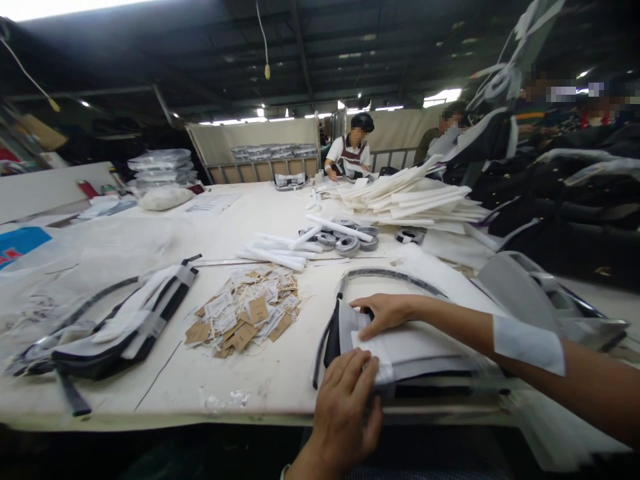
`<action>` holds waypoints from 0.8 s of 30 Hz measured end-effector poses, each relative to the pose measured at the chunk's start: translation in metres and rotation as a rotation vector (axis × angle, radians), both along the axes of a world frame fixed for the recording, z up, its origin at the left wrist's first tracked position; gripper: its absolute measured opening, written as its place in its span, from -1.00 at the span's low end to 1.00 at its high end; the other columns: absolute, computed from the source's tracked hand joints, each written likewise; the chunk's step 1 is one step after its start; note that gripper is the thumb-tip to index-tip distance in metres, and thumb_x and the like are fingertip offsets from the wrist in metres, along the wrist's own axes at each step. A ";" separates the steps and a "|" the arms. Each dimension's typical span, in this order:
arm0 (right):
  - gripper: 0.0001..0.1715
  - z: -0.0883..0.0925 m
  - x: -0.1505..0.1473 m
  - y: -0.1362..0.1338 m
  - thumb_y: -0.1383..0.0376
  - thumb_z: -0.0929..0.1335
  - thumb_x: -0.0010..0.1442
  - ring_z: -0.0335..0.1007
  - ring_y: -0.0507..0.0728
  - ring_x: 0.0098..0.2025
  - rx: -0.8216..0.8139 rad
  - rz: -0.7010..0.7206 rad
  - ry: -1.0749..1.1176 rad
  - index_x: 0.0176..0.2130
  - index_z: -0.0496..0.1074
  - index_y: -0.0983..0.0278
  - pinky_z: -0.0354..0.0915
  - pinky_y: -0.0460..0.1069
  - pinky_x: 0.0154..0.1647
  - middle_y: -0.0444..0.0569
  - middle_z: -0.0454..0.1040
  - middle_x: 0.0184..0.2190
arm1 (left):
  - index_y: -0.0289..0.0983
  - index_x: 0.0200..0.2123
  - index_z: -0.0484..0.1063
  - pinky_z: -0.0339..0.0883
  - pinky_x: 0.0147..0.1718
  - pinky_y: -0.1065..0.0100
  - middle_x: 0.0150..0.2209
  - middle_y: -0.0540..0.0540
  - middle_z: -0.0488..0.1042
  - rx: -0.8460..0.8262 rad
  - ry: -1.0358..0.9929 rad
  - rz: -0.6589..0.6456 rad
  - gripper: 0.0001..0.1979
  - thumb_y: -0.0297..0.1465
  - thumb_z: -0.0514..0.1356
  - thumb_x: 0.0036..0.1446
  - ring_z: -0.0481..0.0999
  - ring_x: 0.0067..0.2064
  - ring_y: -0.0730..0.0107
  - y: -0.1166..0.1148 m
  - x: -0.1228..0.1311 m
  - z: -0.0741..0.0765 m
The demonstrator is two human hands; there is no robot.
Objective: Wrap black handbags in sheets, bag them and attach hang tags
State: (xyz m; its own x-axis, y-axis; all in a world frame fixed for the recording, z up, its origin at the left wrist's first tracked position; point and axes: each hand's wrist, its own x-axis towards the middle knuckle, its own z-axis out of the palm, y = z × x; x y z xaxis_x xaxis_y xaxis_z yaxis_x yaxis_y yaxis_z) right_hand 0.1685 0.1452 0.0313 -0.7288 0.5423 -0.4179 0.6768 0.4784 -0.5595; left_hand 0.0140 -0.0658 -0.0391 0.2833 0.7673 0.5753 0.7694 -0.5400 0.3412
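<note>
Both left hand [347,403] and right hand [387,313] on grey bag [430,350]: left half-curled, right arched; grip unclear.

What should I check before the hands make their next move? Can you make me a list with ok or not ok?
1. Left hand touching the grey-and-black bag: ok, it is at the bag's near left part.
2. Right hand on the bag: ok, it reaches over the top.
3. Bag lying on the table: ok, it lies close to the near edge.
4. Pile of tags apart from the bag: ok, they don't touch.
5. Tags neatly sorted: not ok, they lie in a jumbled heap.
6. Bag firmly gripped: cannot tell, the hands hide where they touch it.
</note>
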 end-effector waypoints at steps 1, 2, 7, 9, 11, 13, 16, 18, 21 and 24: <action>0.26 -0.002 -0.001 -0.001 -0.21 0.52 -0.20 0.41 0.39 0.11 0.010 -0.007 0.000 0.31 0.27 0.32 0.26 0.14 0.17 0.21 0.45 0.15 | -0.28 0.27 0.24 0.31 0.20 0.02 0.23 -0.24 0.36 -0.003 -0.011 0.005 -0.40 -0.50 0.15 0.13 0.33 0.25 0.05 0.000 0.000 -0.001; 0.21 -0.004 -0.002 -0.002 -0.20 0.51 -0.17 0.44 0.38 0.08 0.021 -0.013 0.006 0.29 0.30 0.34 0.29 0.12 0.13 0.21 0.47 0.12 | -0.28 0.27 0.24 0.32 0.19 0.02 0.22 -0.24 0.36 -0.007 -0.017 0.008 -0.40 -0.49 0.15 0.12 0.35 0.24 0.05 0.001 0.000 -0.002; -0.27 -0.012 -0.003 -0.002 -0.11 0.36 0.13 0.53 0.23 -0.07 0.147 -0.054 0.091 0.14 0.47 0.25 0.37 0.01 -0.02 0.02 0.61 -0.06 | -0.29 0.27 0.24 0.31 0.19 -0.01 0.23 -0.25 0.36 -0.009 -0.028 0.015 -0.37 -0.50 0.16 0.10 0.34 0.24 0.03 -0.001 0.004 -0.001; -0.39 -0.007 0.008 -0.005 -0.03 0.25 0.27 0.51 0.21 -0.04 0.264 -0.122 0.123 0.13 0.48 0.25 0.35 0.03 0.04 0.01 0.60 -0.04 | -0.28 0.29 0.22 0.29 0.22 -0.03 0.25 -0.23 0.34 -0.022 -0.042 0.005 -0.35 -0.49 0.18 0.10 0.31 0.27 0.03 -0.005 0.003 0.003; -0.41 0.003 0.029 -0.012 0.02 0.21 0.30 0.43 0.24 0.10 0.403 -0.217 0.132 0.14 0.46 0.26 0.26 0.07 0.16 0.04 0.53 0.08 | -0.22 0.29 0.23 0.28 0.23 -0.02 0.26 -0.21 0.33 -0.064 -0.083 -0.034 -0.37 -0.45 0.20 0.14 0.31 0.28 0.06 -0.007 -0.003 0.011; -0.41 0.015 0.059 -0.021 0.03 0.22 0.28 0.31 0.32 0.22 0.530 -0.320 0.103 0.14 0.45 0.26 0.17 0.16 0.25 0.09 0.44 0.17 | -0.16 0.26 0.28 0.30 0.22 0.04 0.26 -0.17 0.34 -0.122 -0.180 -0.047 -0.46 -0.40 0.18 0.21 0.34 0.27 0.12 -0.005 -0.013 0.020; -0.34 0.025 0.108 -0.038 -0.02 0.23 0.25 0.31 0.53 0.18 0.631 -0.484 -0.026 0.12 0.46 0.34 0.21 0.38 0.14 0.29 0.46 0.11 | -0.15 0.20 0.37 0.19 0.28 0.04 0.29 -0.15 0.32 -0.203 -0.415 0.089 -0.58 -0.32 0.13 0.30 0.29 0.31 0.16 0.010 -0.031 0.028; -0.27 0.025 0.133 -0.046 -0.08 0.24 0.22 0.38 0.58 0.11 0.620 -0.569 -0.180 0.12 0.47 0.37 0.27 0.40 0.04 0.34 0.50 0.04 | -0.19 0.17 0.41 0.03 0.34 -0.02 0.31 -0.16 0.28 -0.330 -0.627 0.198 -0.57 -0.25 0.16 0.28 0.19 0.36 0.11 0.025 -0.040 0.028; -0.17 0.018 0.150 -0.048 -0.16 0.23 0.21 0.43 0.51 0.08 0.551 -0.609 -0.295 0.20 0.40 0.34 0.31 0.30 0.04 0.29 0.54 0.00 | -0.27 0.17 0.43 -0.03 0.35 -0.02 0.28 -0.21 0.31 -0.587 -0.887 0.231 -0.49 -0.17 0.23 0.22 0.17 0.36 0.04 0.045 -0.041 0.022; -0.08 0.012 0.148 -0.042 -0.18 0.27 0.16 0.41 0.48 0.12 0.499 -0.636 -0.222 0.28 0.31 0.33 0.29 0.26 0.12 0.28 0.52 0.05 | -0.31 0.23 0.35 0.09 0.32 0.02 0.29 -0.25 0.28 -0.674 -0.965 0.234 -0.42 -0.16 0.22 0.23 0.23 0.34 0.03 0.054 -0.031 0.015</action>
